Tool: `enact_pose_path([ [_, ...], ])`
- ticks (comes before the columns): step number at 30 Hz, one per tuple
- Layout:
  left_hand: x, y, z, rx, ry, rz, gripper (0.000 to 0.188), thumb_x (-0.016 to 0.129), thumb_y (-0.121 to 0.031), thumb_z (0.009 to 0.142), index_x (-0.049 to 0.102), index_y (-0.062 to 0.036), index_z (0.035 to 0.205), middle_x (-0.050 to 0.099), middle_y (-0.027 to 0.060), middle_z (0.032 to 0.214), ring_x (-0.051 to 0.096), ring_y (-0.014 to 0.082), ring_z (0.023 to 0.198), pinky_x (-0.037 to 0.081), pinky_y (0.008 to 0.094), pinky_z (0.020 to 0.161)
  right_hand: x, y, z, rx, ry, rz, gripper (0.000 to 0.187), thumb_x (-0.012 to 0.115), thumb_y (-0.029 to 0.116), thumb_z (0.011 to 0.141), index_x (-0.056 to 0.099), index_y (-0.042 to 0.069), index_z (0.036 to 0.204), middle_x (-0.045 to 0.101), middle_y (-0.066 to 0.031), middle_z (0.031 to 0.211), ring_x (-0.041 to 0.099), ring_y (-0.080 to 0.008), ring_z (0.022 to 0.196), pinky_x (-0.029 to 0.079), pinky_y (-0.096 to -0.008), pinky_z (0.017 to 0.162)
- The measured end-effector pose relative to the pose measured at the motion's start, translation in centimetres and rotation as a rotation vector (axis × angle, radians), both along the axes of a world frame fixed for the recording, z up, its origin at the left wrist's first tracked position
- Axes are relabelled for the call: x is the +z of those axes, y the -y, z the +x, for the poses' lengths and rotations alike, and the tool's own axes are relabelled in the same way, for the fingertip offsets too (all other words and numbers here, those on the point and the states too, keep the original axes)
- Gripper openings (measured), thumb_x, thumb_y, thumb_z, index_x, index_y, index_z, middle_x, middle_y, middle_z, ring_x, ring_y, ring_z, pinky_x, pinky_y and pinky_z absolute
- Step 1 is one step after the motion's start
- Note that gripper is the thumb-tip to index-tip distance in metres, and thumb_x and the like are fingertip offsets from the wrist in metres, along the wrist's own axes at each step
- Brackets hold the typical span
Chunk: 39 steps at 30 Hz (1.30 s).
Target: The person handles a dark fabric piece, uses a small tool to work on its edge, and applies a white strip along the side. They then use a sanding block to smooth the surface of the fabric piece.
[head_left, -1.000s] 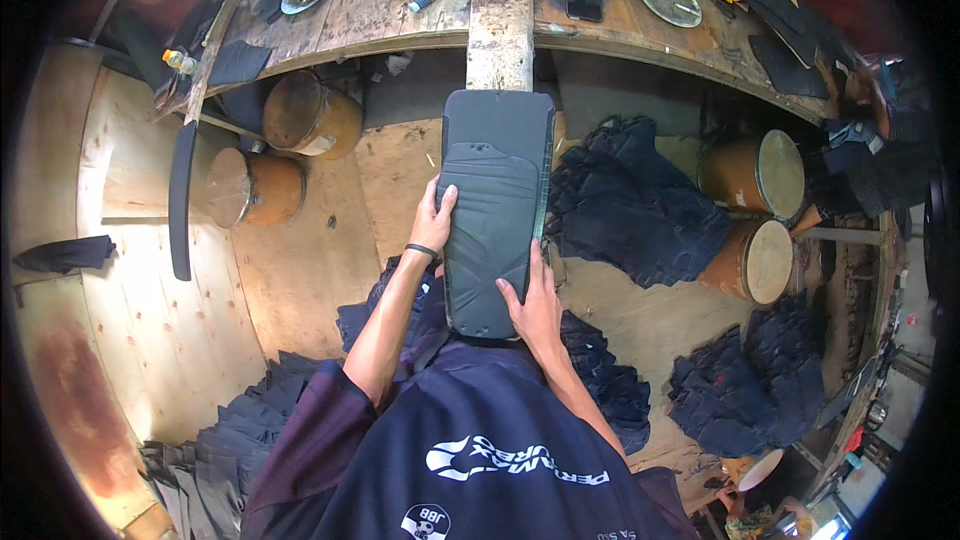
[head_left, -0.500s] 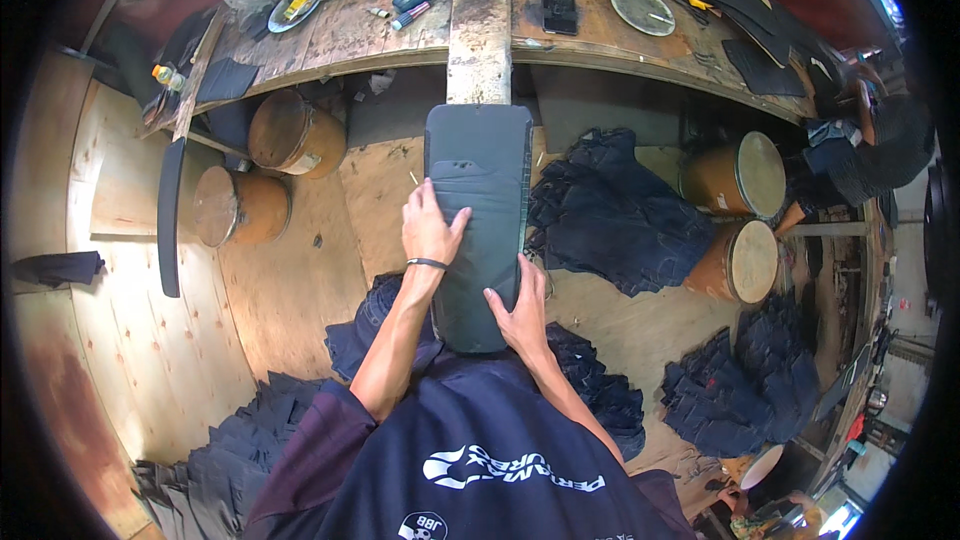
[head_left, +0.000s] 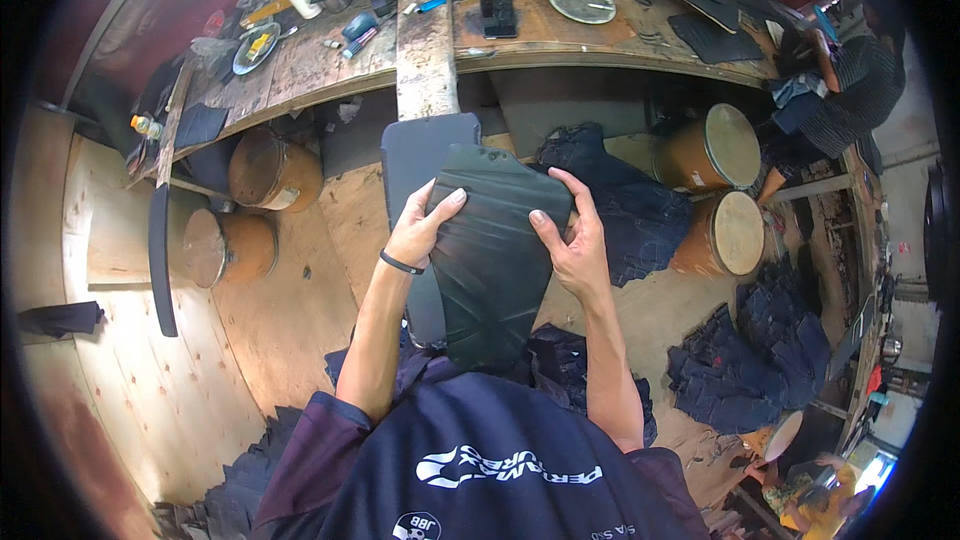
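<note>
In front of my chest, my left hand (head_left: 418, 232) and my right hand (head_left: 578, 248) hold up a dark, creased piece of cloth (head_left: 490, 250), wide at the top and narrower below. The left thumb lies on its face near the left edge. On the other side, the right thumb presses on it while the fingers wrap round its upper right edge. Behind the cloth, partly hidden by it, is a long dark grey board (head_left: 410, 165) with rounded corners, next to the end of a worn wooden plank (head_left: 425, 70).
A wooden workbench (head_left: 330, 70) carries a phone (head_left: 497, 15), a round lid-like disc (head_left: 582, 2) and a plate (head_left: 256, 48). Drums (head_left: 737, 233) stand on both sides. Piles of dark garments (head_left: 745, 365) lie on the floor. Another person (head_left: 850, 90) is at the right.
The dark cloth, which lay flat over the board, is now lifted off and shifted right in both hands. My right hand has moved up to its upper edge. The view has shifted slightly.
</note>
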<state>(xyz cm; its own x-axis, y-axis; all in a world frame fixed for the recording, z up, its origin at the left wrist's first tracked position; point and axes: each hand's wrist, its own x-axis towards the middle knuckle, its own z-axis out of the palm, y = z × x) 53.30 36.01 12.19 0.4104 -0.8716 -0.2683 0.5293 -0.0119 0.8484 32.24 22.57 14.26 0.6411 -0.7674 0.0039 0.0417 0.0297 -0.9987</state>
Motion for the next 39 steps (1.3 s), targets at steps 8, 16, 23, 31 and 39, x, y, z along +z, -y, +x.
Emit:
enact_pose_path([
  [8, 3.6, 3.6, -4.0, -0.02, 0.12, -0.142, 0.041, 0.069, -0.014, 0.106, 0.061, 0.0024, 0.143, 0.073, 0.0068, 0.128, 0.069, 0.0135, 0.113, 0.056, 0.0299, 0.1, 5.5, 0.4, -3.4, -0.205, -0.121, -0.185, 0.037, 0.074, 0.017, 0.103, 0.055, -0.001, 0.129, 0.075, -0.0165, 0.107, 0.072, -0.0204, 0.099, 0.055, -0.034, 0.091],
  [16, 4.8, 6.0, -6.8, -0.027, 0.2, -0.126, 0.04, 0.067, -0.012, 0.107, 0.06, 0.0048, 0.142, 0.071, 0.0096, 0.131, 0.067, 0.0154, 0.117, 0.053, 0.0305, 0.103, 6.7, 1.6, -6.6, -0.278, -0.125, -0.255, 0.038, 0.075, 0.017, 0.102, 0.056, -0.001, 0.131, 0.076, -0.0178, 0.108, 0.073, -0.0221, 0.101, 0.056, -0.0349, 0.091],
  [23, 3.0, 8.1, -9.9, -0.056, 0.081, -0.101, 0.039, 0.067, -0.014, 0.106, 0.062, 0.0035, 0.14, 0.072, 0.0112, 0.128, 0.068, 0.0189, 0.116, 0.052, 0.0334, 0.105, 2.5, 2.6, -10.4, -0.167, -0.025, 0.03, 0.056, 0.077, 0.022, 0.101, 0.049, -0.002, 0.143, 0.069, -0.0211, 0.133, 0.065, -0.027, 0.124, 0.049, -0.0398, 0.108],
  [31, 0.7, 11.1, -15.5, -0.107, 0.233, -0.037, 0.037, 0.07, -0.02, 0.106, 0.066, 0.0033, 0.135, 0.074, 0.0088, 0.124, 0.066, 0.0166, 0.112, 0.051, 0.0319, 0.102, 0.9, 1.4, -16.0, -0.416, -0.185, -0.081, 0.053, 0.077, 0.023, 0.101, 0.049, -0.002, 0.139, 0.07, -0.02, 0.125, 0.067, -0.0235, 0.118, 0.051, -0.0382, 0.104],
  [39, 3.0, 14.5, -20.4, -0.12, 0.502, -0.098, 0.033, 0.068, -0.02, 0.107, 0.067, 0.0051, 0.129, 0.075, 0.0103, 0.117, 0.067, 0.0161, 0.106, 0.052, 0.0316, 0.097, 1.8, 2.7, -19.9, -0.561, -0.236, -0.15, 0.055, 0.076, 0.025, 0.101, 0.048, -0.002, 0.141, 0.071, -0.026, 0.122, 0.071, -0.0338, 0.113, 0.055, -0.0429, 0.096],
])
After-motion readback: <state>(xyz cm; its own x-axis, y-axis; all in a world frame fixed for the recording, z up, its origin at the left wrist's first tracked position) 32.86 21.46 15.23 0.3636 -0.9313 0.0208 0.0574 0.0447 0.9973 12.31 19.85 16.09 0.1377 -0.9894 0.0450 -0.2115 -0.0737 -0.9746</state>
